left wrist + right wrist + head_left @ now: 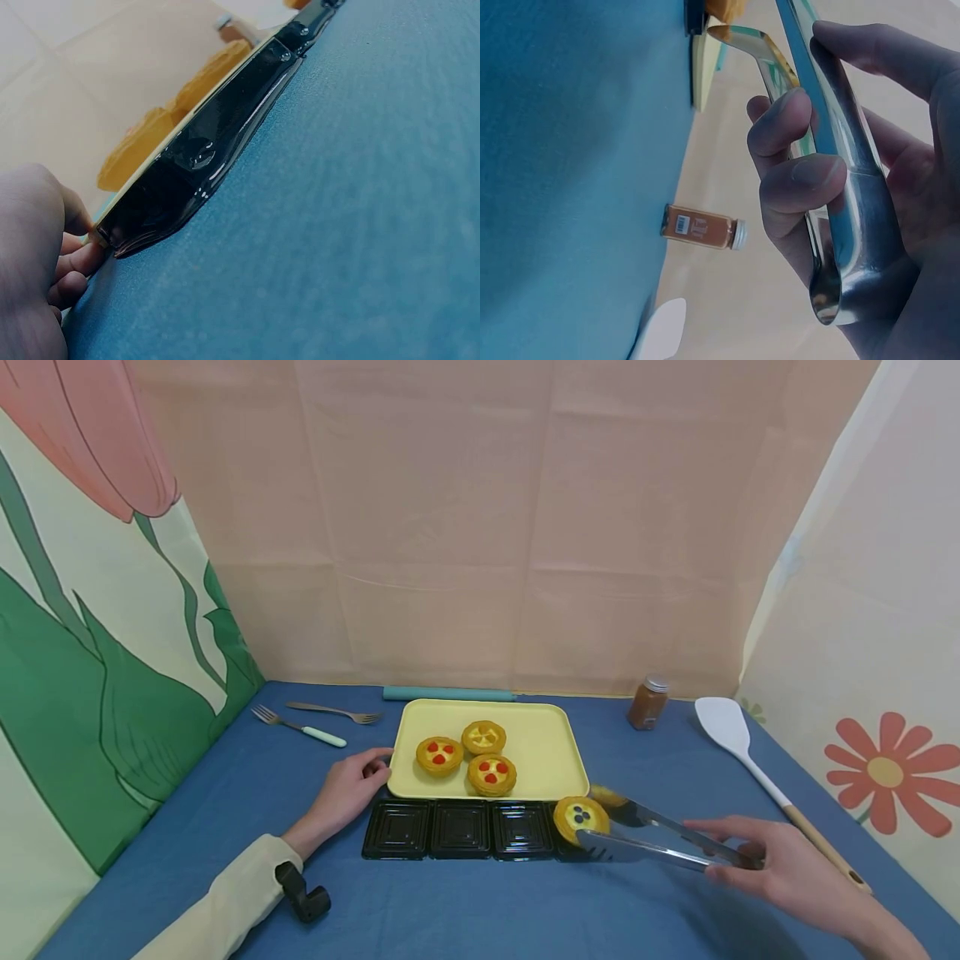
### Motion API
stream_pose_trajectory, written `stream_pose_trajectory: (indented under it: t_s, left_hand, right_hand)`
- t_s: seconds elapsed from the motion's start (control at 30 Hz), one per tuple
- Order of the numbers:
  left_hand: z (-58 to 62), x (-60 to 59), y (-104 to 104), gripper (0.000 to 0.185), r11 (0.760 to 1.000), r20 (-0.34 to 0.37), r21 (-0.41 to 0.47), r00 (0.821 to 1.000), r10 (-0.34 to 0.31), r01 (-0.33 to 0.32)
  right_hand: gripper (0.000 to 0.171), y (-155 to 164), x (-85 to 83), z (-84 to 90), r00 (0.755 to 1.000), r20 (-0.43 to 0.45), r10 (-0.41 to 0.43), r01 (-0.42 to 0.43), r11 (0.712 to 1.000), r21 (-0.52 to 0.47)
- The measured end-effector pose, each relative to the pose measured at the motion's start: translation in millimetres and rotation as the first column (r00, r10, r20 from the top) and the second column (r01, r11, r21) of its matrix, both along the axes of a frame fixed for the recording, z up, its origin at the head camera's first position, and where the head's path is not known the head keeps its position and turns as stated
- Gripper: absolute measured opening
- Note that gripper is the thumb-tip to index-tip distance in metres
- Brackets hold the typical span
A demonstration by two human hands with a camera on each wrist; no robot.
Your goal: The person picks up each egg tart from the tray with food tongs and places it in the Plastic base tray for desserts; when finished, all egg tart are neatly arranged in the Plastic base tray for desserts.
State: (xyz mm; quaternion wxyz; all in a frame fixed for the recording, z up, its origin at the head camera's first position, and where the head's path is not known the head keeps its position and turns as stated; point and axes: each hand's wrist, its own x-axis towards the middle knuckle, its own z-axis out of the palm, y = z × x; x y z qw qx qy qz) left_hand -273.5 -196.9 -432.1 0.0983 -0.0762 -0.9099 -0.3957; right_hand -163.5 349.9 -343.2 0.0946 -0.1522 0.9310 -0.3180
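My right hand [731,853] grips metal tongs [660,839], whose tips clamp a blueberry-topped tart [580,817] at the rightmost cell of a black tray [457,854] with several cells. In the right wrist view my fingers [795,172] curl round the tongs [847,195]. My left hand [371,766] holds the near left corner of a yellow tray [547,743], thumb above and fingers curled beside it. The yellow tray carries three tarts: two with red dots [439,755] [491,773] and one yellow [483,737]. The left wrist view shows my left hand [75,247] beside the black tray [202,150].
A brown spice jar [648,702] and a white spatula [731,735] lie at the back right. Two forks [300,727] [333,712] and a teal rod [448,694] lie behind the yellow tray. A black clip [303,893] sits by my left sleeve. Fabric walls enclose the blue table.
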Motion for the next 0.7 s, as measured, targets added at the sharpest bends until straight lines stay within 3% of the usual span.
stream_pose_trajectory:
  t_s: [0.2, 0.33, 0.6, 0.7]
  left_hand:
    - [-0.3, 0.1, -0.4, 0.039, 1.000, -0.003, 0.003, 1.000, 0.000, 0.000]
    - [0.3, 0.3, 0.0, 0.039, 1.000, -0.002, 0.003, 1.000, 0.000, 0.000]
    - [-0.2, -0.3, 0.1, 0.039, 1.000, -0.004, 0.005, 1.000, 0.001, -0.001]
    - [-0.5, -0.7, 0.1, 0.039, 1.000, -0.005, 0.006, 1.000, 0.003, -0.003]
  right_hand:
    - [0.052, 0.4, -0.1, 6.6, 0.995, -0.094, 0.016, -0.011, 0.998, 0.054]
    - [0.049, -0.8, -1.3, 10.6, 0.989, -0.138, 0.045, -0.042, 0.999, 0.026]
    - [0.056, -20.4, -2.2, 20.8, 0.988, -0.116, -0.104, 0.112, 0.992, 0.063]
    - [0.058, -26.9, -5.0, 24.1, 0.987, -0.115, -0.112, 0.121, 0.990, 0.075]
